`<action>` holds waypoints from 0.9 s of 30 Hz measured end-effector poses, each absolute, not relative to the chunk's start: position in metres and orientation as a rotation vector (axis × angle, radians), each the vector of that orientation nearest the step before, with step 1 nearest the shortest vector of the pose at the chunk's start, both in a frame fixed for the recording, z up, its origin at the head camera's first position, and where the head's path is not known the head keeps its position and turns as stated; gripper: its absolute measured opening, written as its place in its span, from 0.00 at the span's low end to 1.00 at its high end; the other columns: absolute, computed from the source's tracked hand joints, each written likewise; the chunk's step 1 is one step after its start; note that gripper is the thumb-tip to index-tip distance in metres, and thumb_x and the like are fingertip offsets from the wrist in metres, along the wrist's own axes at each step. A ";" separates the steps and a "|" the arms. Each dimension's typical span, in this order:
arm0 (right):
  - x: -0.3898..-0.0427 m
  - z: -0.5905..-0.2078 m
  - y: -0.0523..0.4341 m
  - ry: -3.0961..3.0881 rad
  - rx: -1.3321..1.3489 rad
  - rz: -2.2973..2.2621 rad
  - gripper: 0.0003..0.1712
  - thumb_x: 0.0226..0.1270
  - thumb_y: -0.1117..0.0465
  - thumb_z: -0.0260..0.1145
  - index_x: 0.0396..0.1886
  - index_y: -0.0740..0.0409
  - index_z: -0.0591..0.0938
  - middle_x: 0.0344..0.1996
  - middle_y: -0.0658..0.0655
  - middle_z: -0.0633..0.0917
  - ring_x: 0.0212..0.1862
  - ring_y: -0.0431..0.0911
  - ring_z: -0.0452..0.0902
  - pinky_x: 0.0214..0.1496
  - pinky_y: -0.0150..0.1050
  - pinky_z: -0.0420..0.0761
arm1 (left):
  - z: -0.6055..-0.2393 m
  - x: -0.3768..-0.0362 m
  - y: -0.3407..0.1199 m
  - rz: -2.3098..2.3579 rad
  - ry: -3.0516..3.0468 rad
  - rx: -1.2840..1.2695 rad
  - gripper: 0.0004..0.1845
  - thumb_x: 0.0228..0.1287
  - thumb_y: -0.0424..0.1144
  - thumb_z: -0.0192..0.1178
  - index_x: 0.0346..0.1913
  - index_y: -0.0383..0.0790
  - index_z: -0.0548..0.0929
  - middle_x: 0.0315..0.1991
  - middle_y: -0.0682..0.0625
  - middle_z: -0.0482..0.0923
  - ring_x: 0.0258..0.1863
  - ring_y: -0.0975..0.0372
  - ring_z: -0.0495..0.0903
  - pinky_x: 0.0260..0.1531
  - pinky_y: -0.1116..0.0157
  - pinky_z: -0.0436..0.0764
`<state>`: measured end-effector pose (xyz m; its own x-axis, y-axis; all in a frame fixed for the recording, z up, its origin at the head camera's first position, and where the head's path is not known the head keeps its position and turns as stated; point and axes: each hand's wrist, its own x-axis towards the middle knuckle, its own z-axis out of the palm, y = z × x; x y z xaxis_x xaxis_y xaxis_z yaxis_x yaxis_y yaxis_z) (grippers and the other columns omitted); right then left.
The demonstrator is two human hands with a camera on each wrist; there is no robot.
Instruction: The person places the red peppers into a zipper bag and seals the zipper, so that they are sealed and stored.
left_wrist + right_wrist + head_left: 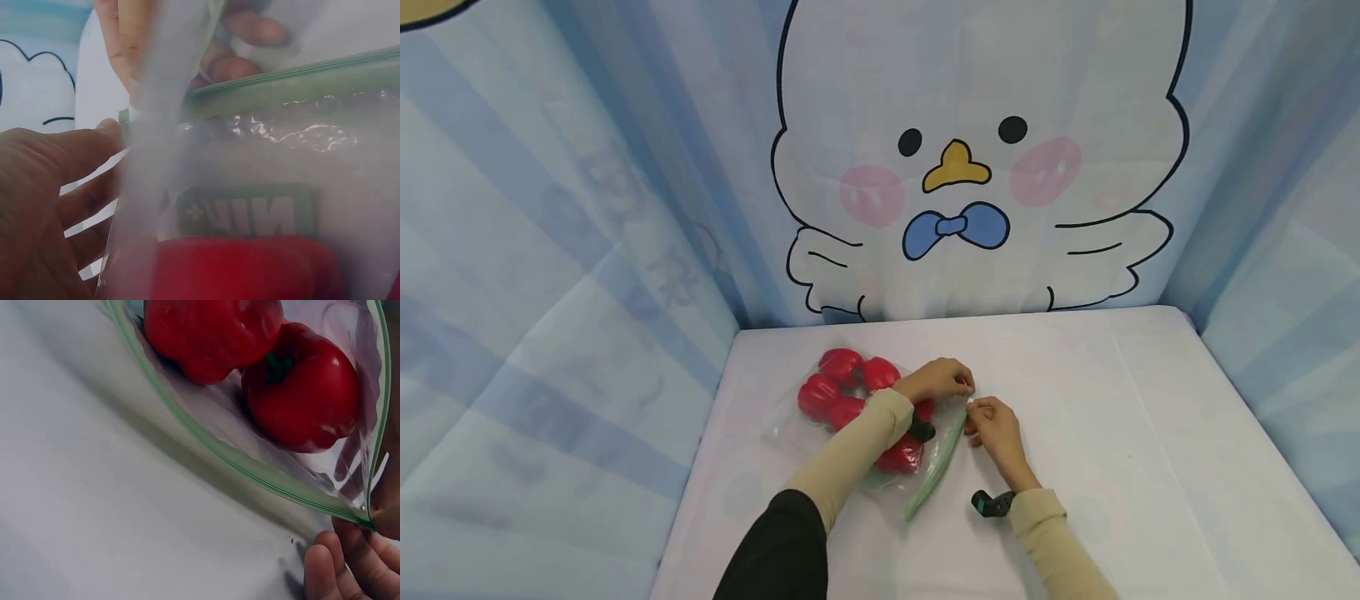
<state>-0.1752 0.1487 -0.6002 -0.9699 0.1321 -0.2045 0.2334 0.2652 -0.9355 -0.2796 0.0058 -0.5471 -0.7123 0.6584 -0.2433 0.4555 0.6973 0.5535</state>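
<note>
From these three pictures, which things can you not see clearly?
- Head view: the left forearm covers some red peppers in the zip bag, so no count.
- Left wrist view: the green label is blurred through plastic.
- Right wrist view: the right hand is cut by the frame's edge.
- Left hand: fingertips too small.

A: Item, red peppers (850, 387), head view: count?
B: Cannot tell; left sleeve (857, 446) covers several.
A: Item, bag label (247, 212), left wrist view?
B: Blurred, seen reversed; unreadable.
A: Right hand (350, 562), right wrist view?
B: Cut off at lower right edge; only fingertips show.
A: Pepper (212, 334), upper frame?
B: Cropped by top edge.
</note>
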 end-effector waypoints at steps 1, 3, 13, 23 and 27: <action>-0.177 -0.600 0.149 2.434 0.355 -1.817 0.17 0.80 0.57 0.61 0.52 0.70 0.79 0.28 0.62 0.89 0.17 0.42 0.79 0.24 0.33 0.81 | -0.547 -0.281 0.007 0.644 2.480 0.864 0.08 0.76 0.40 0.62 0.47 0.44 0.90 0.48 0.51 0.89 0.41 0.66 0.80 0.43 0.73 0.77; -0.180 -0.601 0.151 2.436 0.368 -1.816 0.16 0.80 0.58 0.61 0.52 0.69 0.80 0.28 0.61 0.89 0.17 0.42 0.79 0.24 0.32 0.81 | -0.548 -0.284 0.010 0.627 2.486 0.873 0.09 0.76 0.39 0.62 0.48 0.43 0.90 0.48 0.50 0.89 0.40 0.66 0.79 0.41 0.73 0.77; -0.192 -0.599 0.156 2.411 0.391 -1.812 0.17 0.80 0.57 0.60 0.54 0.69 0.79 0.29 0.59 0.88 0.17 0.40 0.79 0.23 0.33 0.83 | -0.552 -0.293 0.018 0.600 2.520 0.877 0.08 0.75 0.40 0.62 0.45 0.42 0.90 0.47 0.49 0.89 0.40 0.65 0.78 0.41 0.72 0.75; -0.194 -0.600 0.155 2.375 0.394 -1.876 0.19 0.83 0.56 0.58 0.56 0.69 0.80 0.29 0.58 0.88 0.19 0.42 0.80 0.24 0.34 0.85 | -0.555 -0.291 0.016 0.688 2.509 0.860 0.08 0.76 0.40 0.62 0.44 0.42 0.89 0.46 0.48 0.89 0.37 0.66 0.76 0.38 0.73 0.73; -0.194 -0.600 0.153 2.385 0.395 -1.885 0.18 0.82 0.56 0.58 0.55 0.69 0.80 0.29 0.58 0.88 0.19 0.41 0.80 0.24 0.33 0.84 | -0.557 -0.290 0.016 0.650 2.559 0.844 0.07 0.77 0.41 0.61 0.43 0.44 0.88 0.45 0.50 0.89 0.37 0.66 0.77 0.40 0.71 0.74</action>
<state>-0.1942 0.1528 -0.6005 -0.9640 0.1534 -0.2171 0.2467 0.2121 -0.9456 -0.2896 0.0163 -0.5568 -0.7535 0.6278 -0.1954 0.4584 0.7147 0.5283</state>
